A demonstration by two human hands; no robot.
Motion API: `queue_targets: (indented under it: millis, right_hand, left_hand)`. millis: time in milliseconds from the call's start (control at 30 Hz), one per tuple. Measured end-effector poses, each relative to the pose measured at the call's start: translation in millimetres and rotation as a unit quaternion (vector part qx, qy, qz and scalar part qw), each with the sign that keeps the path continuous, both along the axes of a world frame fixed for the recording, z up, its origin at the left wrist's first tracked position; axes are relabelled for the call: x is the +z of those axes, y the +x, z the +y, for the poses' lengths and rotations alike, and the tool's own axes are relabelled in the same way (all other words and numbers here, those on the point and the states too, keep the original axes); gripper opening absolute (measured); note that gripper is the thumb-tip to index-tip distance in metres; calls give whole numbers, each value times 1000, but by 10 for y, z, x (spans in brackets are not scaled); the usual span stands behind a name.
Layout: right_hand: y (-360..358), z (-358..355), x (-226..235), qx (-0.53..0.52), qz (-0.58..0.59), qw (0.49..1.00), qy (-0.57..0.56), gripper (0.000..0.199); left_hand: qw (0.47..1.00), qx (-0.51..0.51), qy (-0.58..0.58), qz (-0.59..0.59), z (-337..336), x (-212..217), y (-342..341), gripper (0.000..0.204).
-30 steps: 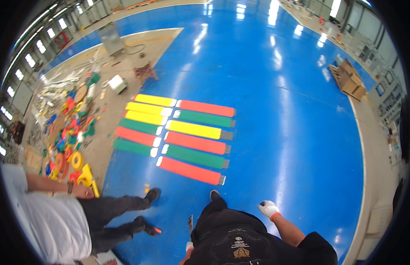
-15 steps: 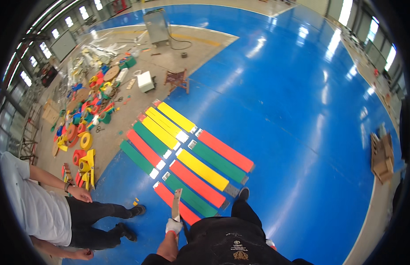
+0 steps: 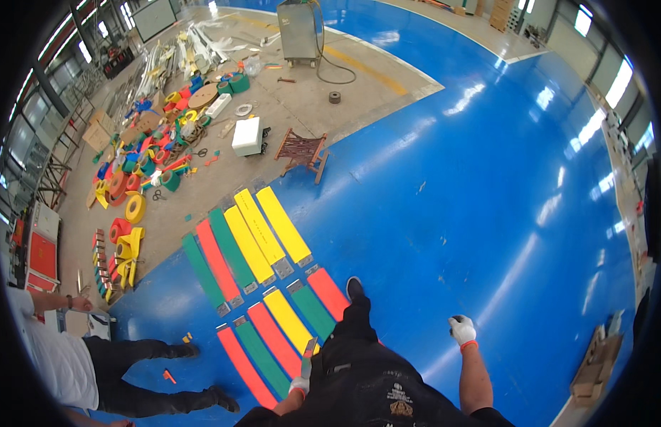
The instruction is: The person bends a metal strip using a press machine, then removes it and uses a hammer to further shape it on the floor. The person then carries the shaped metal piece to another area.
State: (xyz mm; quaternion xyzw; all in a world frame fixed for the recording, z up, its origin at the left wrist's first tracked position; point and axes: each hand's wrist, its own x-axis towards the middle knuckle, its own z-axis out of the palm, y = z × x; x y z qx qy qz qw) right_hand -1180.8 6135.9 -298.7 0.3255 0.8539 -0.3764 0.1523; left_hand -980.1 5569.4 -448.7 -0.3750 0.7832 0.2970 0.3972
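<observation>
My left hand [image 3: 300, 385], in a white glove, is closed around a short flat strip with a metal end [image 3: 309, 350], held low in front of my body. My right hand [image 3: 462, 329], gloved too, is out to the right over the blue floor; its fingers are curled and nothing shows in them. Long flat coloured strips with metal end plates lie in two rows on the floor. Nearest my left hand are a yellow strip [image 3: 289, 317], a red strip [image 3: 273, 333] and a green strip [image 3: 262, 357]. In the far row lie yellow strips [image 3: 283, 224], green ones and a red strip [image 3: 216, 258].
At the left stands a co-worker in a white shirt [image 3: 53, 363]. Coloured rolls [image 3: 135, 206] and scraps are heaped on the concrete. A folding stool [image 3: 302, 153], a white box [image 3: 247, 136] and a metal cabinet [image 3: 298, 32] stand beyond the strips. Cardboard [image 3: 594, 366] lies far right.
My view has shifted forward over the strips. My right hand has swung out into view on the right. The strip in my left hand now sits lower and closer to my body.
</observation>
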Motion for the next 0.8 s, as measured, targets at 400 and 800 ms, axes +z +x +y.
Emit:
queue_targets:
  millis: [400, 800]
  right_hand:
    - [-3365, 801, -512, 121, -294, 942, -104, 30]
    - [-11167, 1281, -399, 249, -214, 940, 90, 33]
  left_hand:
    - [993, 108, -19, 51, 775, 1234, -5936, 57]
    - [933, 287, -106, 190, 1876, 1099, -10189, 53]
